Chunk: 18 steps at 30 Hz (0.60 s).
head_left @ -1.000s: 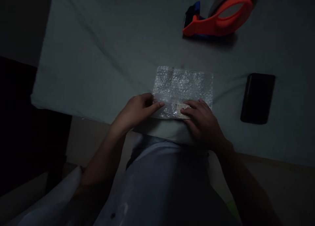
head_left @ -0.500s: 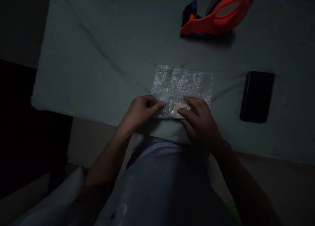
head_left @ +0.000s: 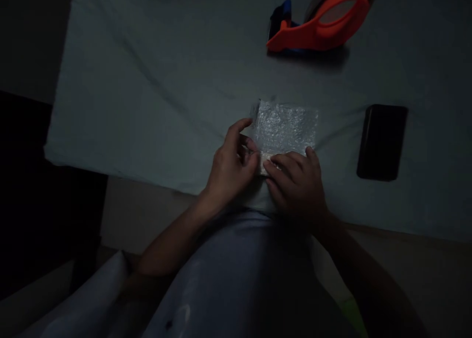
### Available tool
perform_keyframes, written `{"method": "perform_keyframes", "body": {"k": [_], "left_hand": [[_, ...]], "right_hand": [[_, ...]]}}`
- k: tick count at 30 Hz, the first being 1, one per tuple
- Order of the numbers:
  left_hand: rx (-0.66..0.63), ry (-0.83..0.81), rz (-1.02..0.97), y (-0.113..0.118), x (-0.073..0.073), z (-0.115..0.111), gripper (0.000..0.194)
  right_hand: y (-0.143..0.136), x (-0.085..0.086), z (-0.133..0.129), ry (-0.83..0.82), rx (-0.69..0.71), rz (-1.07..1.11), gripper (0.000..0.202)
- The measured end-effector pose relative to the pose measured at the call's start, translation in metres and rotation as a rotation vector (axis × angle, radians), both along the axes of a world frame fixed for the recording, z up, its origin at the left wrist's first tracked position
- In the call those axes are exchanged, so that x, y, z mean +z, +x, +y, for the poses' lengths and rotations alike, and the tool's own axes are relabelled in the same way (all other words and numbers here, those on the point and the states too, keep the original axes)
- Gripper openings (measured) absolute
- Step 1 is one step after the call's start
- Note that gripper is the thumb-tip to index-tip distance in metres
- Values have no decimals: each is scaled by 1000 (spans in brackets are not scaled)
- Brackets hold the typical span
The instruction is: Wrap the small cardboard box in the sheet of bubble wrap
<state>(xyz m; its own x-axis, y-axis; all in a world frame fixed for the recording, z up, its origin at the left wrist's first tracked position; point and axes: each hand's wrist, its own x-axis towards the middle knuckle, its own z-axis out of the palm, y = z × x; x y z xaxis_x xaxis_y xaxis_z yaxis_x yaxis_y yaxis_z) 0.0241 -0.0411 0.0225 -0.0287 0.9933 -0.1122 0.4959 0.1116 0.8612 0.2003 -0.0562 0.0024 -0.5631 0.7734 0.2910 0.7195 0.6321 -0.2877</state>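
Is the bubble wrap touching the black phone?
Apart. The head view shows bare cloth between the bubble wrap and the phone.

The bubble wrap (head_left: 285, 126) was crinkled, glinting clear plastic; the counter (head_left: 147, 82) wore matt, creased cloth; the tape dispenser (head_left: 317, 26) was smooth orange plastic.

No text, label, brand, number or sign can be read here. The orange tape dispenser (head_left: 319, 21) at the upper right of the frame, the dark phone (head_left: 382, 142) at the right and the bubble wrap (head_left: 285, 126) in the middle show no legible marking in the dim light.
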Motion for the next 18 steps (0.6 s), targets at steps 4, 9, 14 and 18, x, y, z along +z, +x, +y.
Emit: {"method": "perform_keyframes", "body": {"k": [4,9,14,18], "left_hand": [[-94,-29,-112,10,8,-2,50],[-133,85,-121,7,0,-9,50],[-172,408,152,-3,-14,-14,16],[-370,500,201,-6,-27,-17,14]], "right_hand": [[1,-3,-3,-77,-49,80,44],[-2,-12,-11,-31,-47,53,41],[-5,-17,-14,4,-59,78,37],[4,-10,-12,-28,-75,147,33]]}}
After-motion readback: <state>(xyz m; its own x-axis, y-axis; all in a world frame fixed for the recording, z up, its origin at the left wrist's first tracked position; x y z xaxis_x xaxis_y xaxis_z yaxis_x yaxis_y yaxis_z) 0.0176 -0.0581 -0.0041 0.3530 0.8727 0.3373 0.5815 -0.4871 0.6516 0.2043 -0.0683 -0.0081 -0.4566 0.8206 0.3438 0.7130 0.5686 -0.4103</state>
